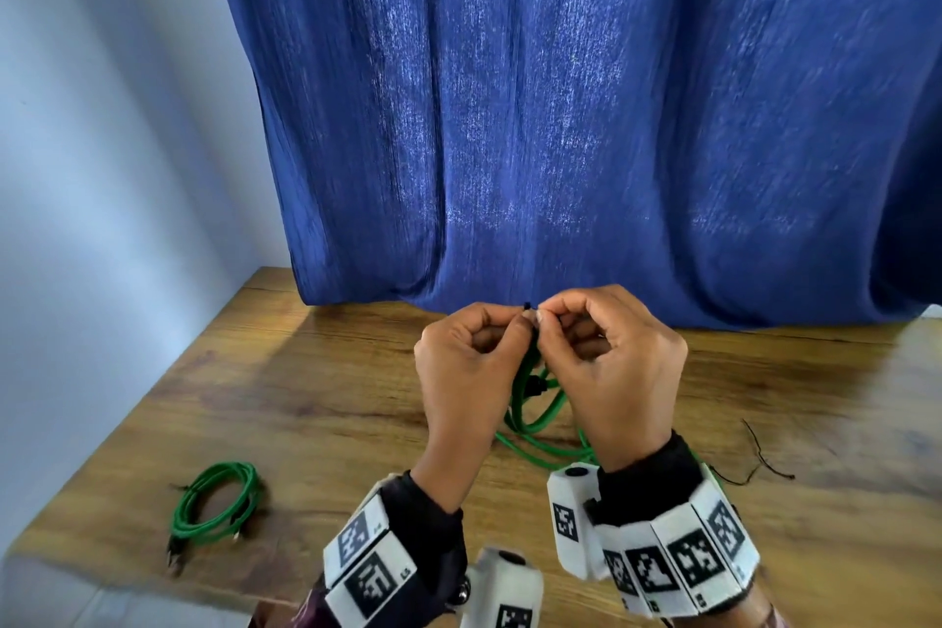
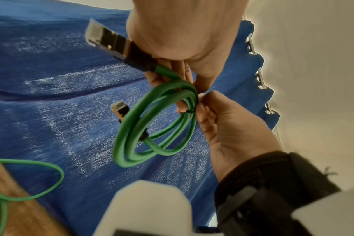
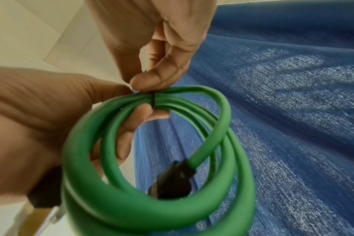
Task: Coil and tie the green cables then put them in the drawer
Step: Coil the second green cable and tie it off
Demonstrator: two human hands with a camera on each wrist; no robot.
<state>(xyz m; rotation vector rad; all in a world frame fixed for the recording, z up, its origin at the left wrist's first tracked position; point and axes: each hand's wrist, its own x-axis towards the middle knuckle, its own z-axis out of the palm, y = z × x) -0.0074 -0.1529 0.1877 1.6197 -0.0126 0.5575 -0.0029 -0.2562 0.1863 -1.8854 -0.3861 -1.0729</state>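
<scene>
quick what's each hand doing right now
Left hand: pinching the black tie on the coiled green cable.
Right hand: pinching the same tie.

No readable text anywhere; the wrist bands (image 1: 683, 556) carry only black-and-white square code markers.

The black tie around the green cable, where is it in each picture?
Head: black tie at middle, pinched between both hands' fingertips above the table.
Left wrist: right of centre, crossing the cable coil.
Right wrist: upper middle, on top of the coil.
Shared landmark: the blue curtain behind.
</scene>
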